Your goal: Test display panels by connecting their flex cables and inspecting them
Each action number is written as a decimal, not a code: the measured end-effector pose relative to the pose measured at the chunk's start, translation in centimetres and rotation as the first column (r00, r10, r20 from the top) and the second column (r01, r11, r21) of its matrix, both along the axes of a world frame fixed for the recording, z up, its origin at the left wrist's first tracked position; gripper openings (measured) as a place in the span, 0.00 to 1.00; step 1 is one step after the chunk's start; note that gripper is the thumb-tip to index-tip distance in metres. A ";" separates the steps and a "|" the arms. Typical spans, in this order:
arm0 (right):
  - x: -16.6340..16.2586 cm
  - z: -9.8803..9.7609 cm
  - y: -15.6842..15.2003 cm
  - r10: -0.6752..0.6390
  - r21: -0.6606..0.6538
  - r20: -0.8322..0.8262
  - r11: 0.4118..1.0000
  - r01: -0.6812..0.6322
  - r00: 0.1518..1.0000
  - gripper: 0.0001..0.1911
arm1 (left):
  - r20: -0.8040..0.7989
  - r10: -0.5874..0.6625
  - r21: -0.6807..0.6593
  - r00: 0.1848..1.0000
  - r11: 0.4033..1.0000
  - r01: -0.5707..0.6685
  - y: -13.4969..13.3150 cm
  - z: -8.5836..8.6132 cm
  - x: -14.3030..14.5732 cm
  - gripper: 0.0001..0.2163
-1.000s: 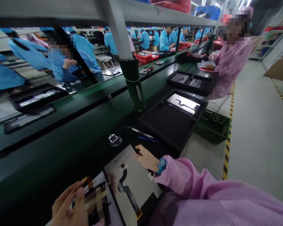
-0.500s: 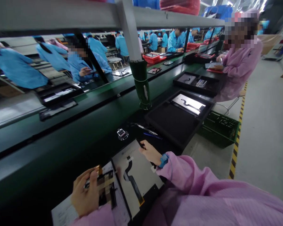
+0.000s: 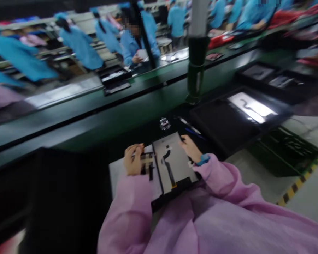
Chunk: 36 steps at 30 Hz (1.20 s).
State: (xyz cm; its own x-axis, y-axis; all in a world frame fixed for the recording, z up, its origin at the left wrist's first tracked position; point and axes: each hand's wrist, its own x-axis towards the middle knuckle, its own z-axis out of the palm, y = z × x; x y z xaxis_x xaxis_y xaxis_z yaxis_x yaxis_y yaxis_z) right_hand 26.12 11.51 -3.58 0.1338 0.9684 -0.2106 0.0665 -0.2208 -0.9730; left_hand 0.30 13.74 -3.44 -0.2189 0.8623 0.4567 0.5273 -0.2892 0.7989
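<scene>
A tablet-size display panel (image 3: 178,160), silvery at the back with a black ribbon cable (image 3: 169,169) running down it, lies in front of me. My right hand (image 3: 191,149) is closed on its upper right edge, thumb on top. Left of the panel is a white sheet (image 3: 116,173), bearing dark strips with tan tape (image 3: 147,163). Over these, my left hand (image 3: 133,159) pinches a small flat flex piece with an amber end (image 3: 142,145); the fingers hide most of it. A shiny metal piece (image 3: 164,124) sits on the table beyond the panel.
Tweezers (image 3: 188,124) and a blue pen (image 3: 193,133) lie beside a black tray (image 3: 225,123) holding another panel (image 3: 251,106). A green post (image 3: 196,70) rises behind. A dark box (image 3: 60,197) stands left, a green crate (image 3: 286,151) right. People in blue work across the line.
My view has swung left and blurred, so the scene shifts right and the dark box appears. Both hands keep their hold beside and on the panel.
</scene>
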 end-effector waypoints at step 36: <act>0.0 -1.3 0.9 0.028 0.006 -0.106 1.000 -0.028 0.994 0.18 | -0.429 0.075 -0.140 0.900 0.979 -0.148 0.3 -2.3 0.0 0.18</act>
State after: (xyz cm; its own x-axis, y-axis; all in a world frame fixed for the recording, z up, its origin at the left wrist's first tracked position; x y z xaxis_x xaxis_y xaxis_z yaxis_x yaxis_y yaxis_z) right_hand 26.10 12.44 -4.91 0.0837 0.9724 -0.2179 -0.0315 -0.2160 -0.9759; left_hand 0.29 14.04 -5.72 -0.1380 0.9143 0.3808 0.8445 -0.0923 0.5276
